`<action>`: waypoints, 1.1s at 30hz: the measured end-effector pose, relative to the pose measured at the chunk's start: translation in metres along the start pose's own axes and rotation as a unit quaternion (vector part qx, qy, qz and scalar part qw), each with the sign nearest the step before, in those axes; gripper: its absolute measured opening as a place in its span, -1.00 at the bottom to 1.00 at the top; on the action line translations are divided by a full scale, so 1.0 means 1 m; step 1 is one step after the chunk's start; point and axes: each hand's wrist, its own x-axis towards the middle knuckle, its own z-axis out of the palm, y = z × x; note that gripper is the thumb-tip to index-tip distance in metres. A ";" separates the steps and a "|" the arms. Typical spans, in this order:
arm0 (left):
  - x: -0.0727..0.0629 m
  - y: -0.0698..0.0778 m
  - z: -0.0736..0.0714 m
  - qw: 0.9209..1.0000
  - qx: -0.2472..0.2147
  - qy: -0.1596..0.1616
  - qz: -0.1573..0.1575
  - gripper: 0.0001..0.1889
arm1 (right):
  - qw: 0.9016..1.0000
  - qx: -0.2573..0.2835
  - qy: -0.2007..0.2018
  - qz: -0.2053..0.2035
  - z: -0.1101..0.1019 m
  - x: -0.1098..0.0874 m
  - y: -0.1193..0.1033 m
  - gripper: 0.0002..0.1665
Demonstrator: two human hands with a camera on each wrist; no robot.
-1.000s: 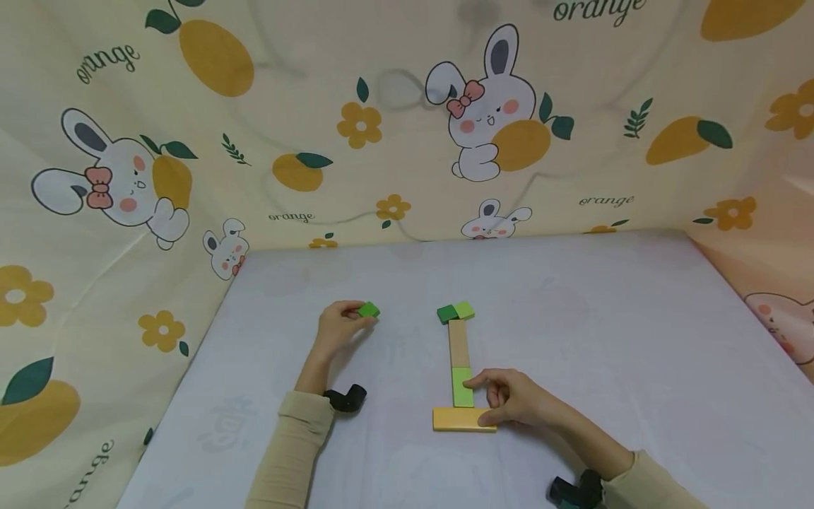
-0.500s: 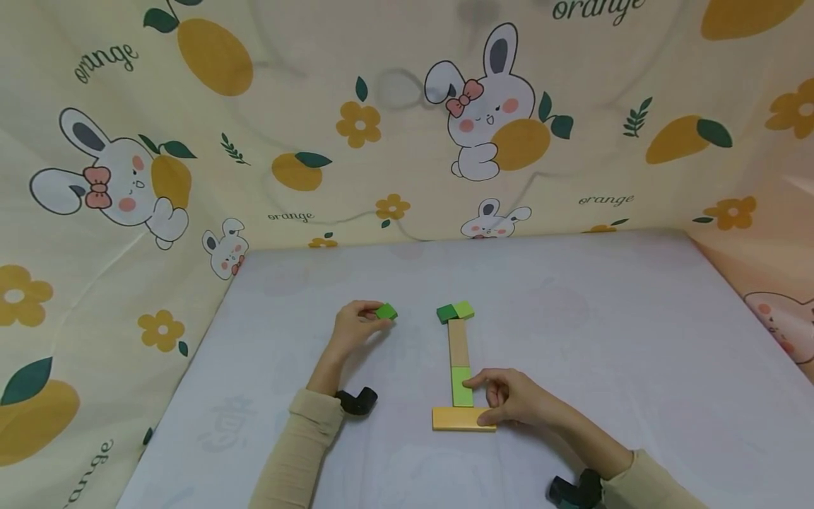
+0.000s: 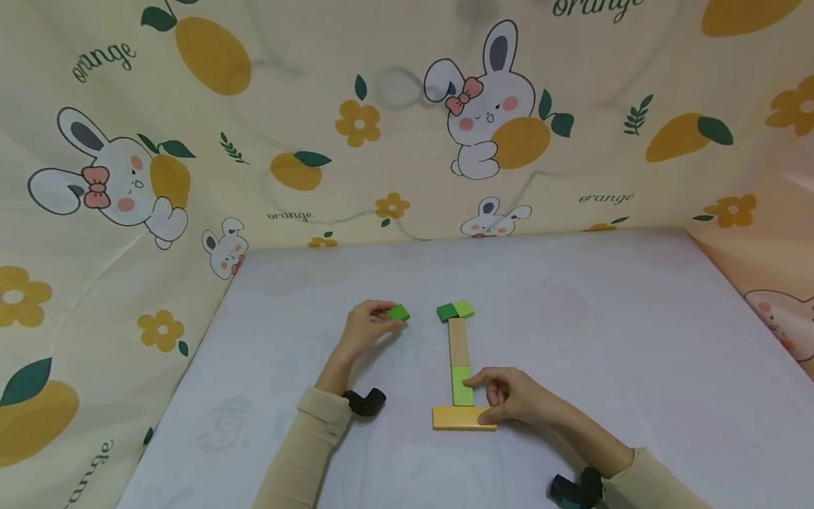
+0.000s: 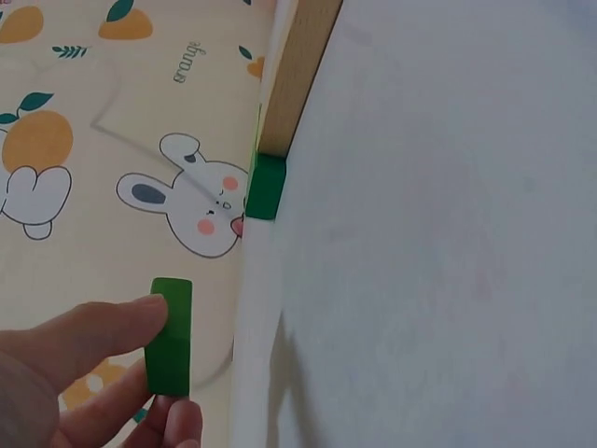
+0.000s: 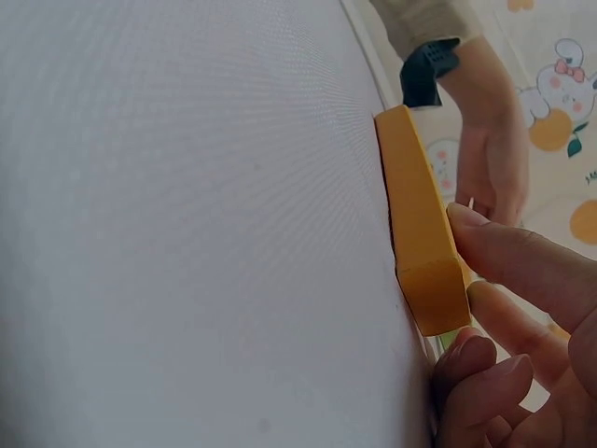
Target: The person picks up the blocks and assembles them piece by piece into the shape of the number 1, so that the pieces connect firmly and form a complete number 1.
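Observation:
My left hand point(image 3: 365, 329) pinches a small green block point(image 3: 399, 312) between thumb and fingers. In the left wrist view that green block point(image 4: 173, 350) is held upright, above the table. My right hand point(image 3: 520, 399) rests its thumb on a yellow block point(image 3: 453, 418) and its index fingertip on a light green block point(image 3: 461, 393); its other fingers are bent. Beyond the light green block a tan wooden block point(image 3: 458, 343) continues the line. At its far end sit a dark green block point(image 3: 446, 313) and a lime block point(image 3: 465, 308), angled against each other.
A white cloth point(image 3: 604, 318) covers the table. Behind it hangs a cream curtain point(image 3: 394, 162) printed with rabbits and oranges. Black wrist cameras are worn on the left wrist point(image 3: 365, 403) and the right wrist point(image 3: 575, 489).
My left hand has moved to the right with the green block, closer to the dark green block. My right hand and the laid blocks have stayed in place.

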 end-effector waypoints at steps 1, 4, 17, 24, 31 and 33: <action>0.000 0.001 0.001 1.000 0.001 -0.001 0.003 -0.58 | 1.000 0.000 0.000 -0.001 0.000 0.000 0.000 -0.35; 0.001 0.004 0.003 1.000 -0.003 -0.007 0.004 -0.58 | 1.000 -0.001 0.000 -0.004 0.000 0.000 0.000 -0.35; 0.004 0.009 0.016 0.999 -0.018 -0.028 -0.003 -0.59 | 1.000 -0.001 -0.001 0.003 0.001 0.000 -0.001 -0.35; 0.007 0.009 0.023 0.999 -0.013 -0.045 0.015 -0.60 | 1.000 0.001 -0.003 0.004 0.002 -0.001 0.000 -0.35; 0.013 0.007 0.031 0.998 -0.005 -0.063 0.020 -0.61 | 1.000 0.003 -0.002 0.007 0.000 -0.001 -0.002 -0.35; 0.015 0.007 0.034 0.997 0.000 -0.068 0.022 -0.61 | 1.000 0.002 -0.001 0.006 0.000 0.000 -0.001 -0.35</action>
